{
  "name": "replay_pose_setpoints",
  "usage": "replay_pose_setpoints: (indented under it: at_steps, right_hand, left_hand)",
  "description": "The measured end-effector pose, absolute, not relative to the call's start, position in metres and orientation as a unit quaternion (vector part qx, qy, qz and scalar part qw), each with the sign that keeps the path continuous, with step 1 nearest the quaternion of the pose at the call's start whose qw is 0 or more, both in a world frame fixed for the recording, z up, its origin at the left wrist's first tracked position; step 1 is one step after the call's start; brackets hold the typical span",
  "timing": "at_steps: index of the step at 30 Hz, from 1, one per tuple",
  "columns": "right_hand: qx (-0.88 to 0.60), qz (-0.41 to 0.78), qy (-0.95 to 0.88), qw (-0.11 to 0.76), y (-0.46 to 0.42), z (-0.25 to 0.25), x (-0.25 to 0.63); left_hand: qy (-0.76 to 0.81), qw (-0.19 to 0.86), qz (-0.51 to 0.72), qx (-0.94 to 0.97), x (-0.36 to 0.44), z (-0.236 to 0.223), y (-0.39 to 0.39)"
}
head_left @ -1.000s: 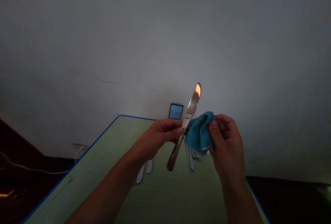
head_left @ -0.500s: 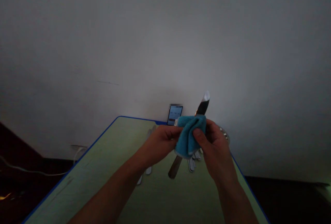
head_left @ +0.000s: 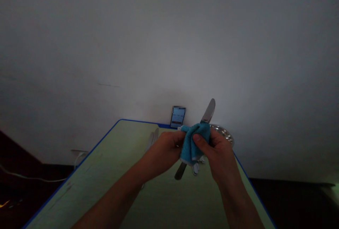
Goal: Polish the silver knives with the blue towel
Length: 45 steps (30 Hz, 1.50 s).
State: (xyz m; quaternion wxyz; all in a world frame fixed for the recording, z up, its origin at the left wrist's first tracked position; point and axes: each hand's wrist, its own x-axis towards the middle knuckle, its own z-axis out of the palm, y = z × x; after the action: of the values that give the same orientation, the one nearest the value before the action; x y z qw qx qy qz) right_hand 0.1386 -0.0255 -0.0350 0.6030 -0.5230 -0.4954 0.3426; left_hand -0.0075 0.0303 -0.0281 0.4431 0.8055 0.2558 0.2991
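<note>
A table knife (head_left: 209, 110) is held slanting above the table, its blade up to the right and its handle down to the left. A blue cloth (head_left: 192, 146) is wrapped around its middle. My right hand (head_left: 217, 148) is closed on the cloth, thumb pressed on the front, with the knife inside the folds. At the cloth's left edge, my left hand (head_left: 166, 151) is closed too; its fingertips are hidden behind the cloth. Below the cloth lie some pieces of cutlery (head_left: 195, 169), partly covered. Beyond my left hand lie table knives (head_left: 150, 140), partly hidden by my forearm.
A phone (head_left: 178, 116) with a lit screen leans against the wall at the table's back edge. Behind my right hand stands a round metal bowl (head_left: 225, 132). The pale green table (head_left: 111, 158) has a blue rim. A white cable (head_left: 34, 178) hangs at the left.
The knife blade has turned, and its broad face now shows more evenly. Both hands and the cloth have shifted slightly, and more of the metal bowl shows.
</note>
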Motion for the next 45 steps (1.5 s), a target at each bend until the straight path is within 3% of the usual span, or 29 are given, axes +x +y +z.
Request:
replay_pose_setpoints:
  at_steps: [15,45]
  right_hand:
    - [-0.493,0.355,-0.489,0.626,-0.025,-0.040,0.141]
    - [-0.467,0.369,-0.440,0.673,-0.025,-0.040,0.144]
  left_hand:
    - [0.240,0.362,0.238,0.869,-0.015,-0.028,0.032]
    - [0.209,0.410,0.169,0.872,-0.018,-0.037,0.028]
